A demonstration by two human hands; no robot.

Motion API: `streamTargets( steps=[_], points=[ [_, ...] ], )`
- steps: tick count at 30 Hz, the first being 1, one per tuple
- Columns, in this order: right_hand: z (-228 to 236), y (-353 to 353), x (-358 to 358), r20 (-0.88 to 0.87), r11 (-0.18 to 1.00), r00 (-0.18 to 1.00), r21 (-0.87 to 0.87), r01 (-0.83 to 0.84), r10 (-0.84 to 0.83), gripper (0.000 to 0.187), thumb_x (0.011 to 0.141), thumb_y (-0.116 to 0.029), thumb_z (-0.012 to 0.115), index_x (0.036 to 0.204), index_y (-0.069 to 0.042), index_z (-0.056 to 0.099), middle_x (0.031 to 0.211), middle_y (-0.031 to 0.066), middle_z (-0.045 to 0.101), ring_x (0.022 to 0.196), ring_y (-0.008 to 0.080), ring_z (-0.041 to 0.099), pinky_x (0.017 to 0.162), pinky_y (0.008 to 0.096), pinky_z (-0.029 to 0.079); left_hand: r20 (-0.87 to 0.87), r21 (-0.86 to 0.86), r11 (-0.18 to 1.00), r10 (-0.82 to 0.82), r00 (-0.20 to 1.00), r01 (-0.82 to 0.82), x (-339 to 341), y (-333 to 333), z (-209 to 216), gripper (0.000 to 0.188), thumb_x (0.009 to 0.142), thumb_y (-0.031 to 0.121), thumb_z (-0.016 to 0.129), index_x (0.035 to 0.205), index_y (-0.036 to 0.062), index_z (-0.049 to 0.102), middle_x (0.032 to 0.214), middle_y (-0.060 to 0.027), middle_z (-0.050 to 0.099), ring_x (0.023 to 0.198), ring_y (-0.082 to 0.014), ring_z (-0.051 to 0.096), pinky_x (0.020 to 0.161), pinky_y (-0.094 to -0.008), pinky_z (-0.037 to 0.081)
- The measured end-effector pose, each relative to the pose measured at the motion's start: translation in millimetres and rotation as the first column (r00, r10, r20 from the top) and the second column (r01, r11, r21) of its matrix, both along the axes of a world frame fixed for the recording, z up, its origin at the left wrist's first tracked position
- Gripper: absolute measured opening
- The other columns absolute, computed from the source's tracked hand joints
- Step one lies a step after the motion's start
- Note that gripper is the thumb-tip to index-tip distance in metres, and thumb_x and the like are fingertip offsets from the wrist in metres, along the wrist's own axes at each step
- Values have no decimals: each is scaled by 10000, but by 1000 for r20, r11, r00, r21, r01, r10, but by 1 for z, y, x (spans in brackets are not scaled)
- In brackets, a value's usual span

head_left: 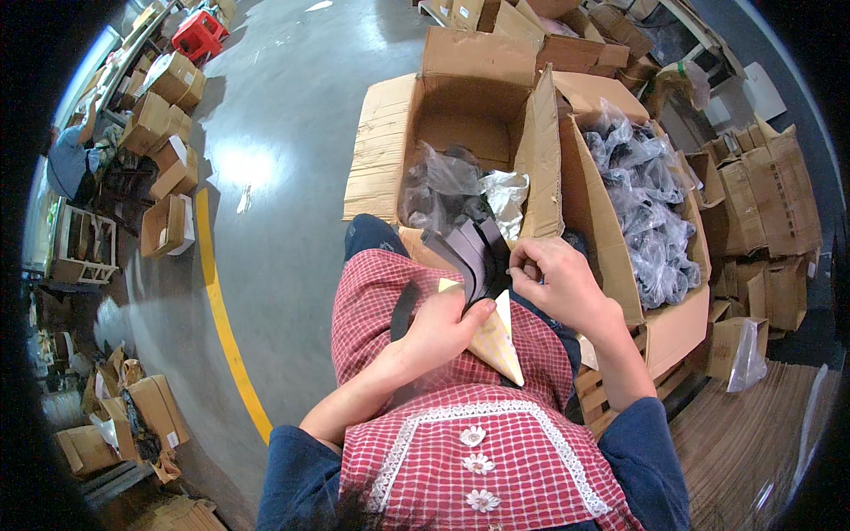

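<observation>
Both hands were busy: the left hand (440, 329) gripped a fan of dark strips (474, 257) at the lap, and the right hand (553, 281), at three o'clock, pinched their top edge. Bagged pieces filled the open box (469, 115) at twelve o'clock and another box (620, 265) at two, so plenty seemingly remained unsorted.

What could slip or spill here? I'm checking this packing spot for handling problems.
1. The left hand holds a fanned bundle of dark strips over the lap; a loose grip might let some slide off.
2. The right hand pinches only the strips' edge, so they could splay.
3. The open cardboard box of bagged parts sits right at the elbow; its leaning flap could get knocked.
</observation>
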State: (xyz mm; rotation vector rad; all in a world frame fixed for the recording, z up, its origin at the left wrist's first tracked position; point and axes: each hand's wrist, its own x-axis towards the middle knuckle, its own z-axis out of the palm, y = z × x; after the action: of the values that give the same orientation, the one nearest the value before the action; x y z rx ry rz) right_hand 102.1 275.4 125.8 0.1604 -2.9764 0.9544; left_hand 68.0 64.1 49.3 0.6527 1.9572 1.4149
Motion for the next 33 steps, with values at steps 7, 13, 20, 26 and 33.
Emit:
streamTargets(
  steps=[7, 13, 20, 26, 33],
  points=[
    [-9, 6, 2, -198, 956, 970, 229, 183, -138, 158, 864, -125, 690, 972, -26, 629, 761, 151, 634, 752, 305, 642, 712, 401, 505, 64, -22, 998, -50, 997, 51, -6, -4, 10, 399, 991, 343, 572, 947, -46, 647, 849, -240, 676, 802, -378, 663, 726, -438, 491],
    [7, 18, 4, 346, 607, 938, -738, 293, -32, 162, 930, -105, 686, 1054, -29, 615, 898, -21, 588, 900, 63, 571, 819, 240, 471, 84, -33, 997, -63, 994, 66, -7, -3, -1, 422, 992, 371, 559, 923, -34, 659, 834, -233, 679, 790, -363, 667, 725, -431, 491],
    [6, 16, 6, 293, 582, 954, -788, 199, 71, 263, 874, -57, 716, 1102, -44, 586, 978, -32, 577, 937, 60, 568, 856, 231, 463, 104, -62, 994, -88, 991, 95, -9, -1, 2, 444, 976, 387, 583, 907, -42, 677, 837, -240, 685, 784, -350, 673, 699, -433, 491],
    [4, 13, -4, 9, 877, 999, -479, -31, 40, 252, 805, -7, 701, 1039, -31, 612, 966, 51, 648, 893, 136, 638, 873, 281, 502, 82, -47, 994, -96, 992, 100, -6, -2, -5, 431, 965, 378, 604, 928, -44, 686, 842, -228, 694, 785, -330, 678, 705, -419, 498],
    [-1, 13, -13, -129, 903, 989, -412, -121, 73, 253, 805, 32, 658, 1050, -10, 611, 974, 80, 653, 891, 151, 642, 848, 304, 526, 89, 100, 990, -113, 990, 104, 1, -1, -20, 386, 981, 356, 594, 963, -20, 681, 858, -176, 701, 809, -271, 670, 733, -390, 493]
  ],
)
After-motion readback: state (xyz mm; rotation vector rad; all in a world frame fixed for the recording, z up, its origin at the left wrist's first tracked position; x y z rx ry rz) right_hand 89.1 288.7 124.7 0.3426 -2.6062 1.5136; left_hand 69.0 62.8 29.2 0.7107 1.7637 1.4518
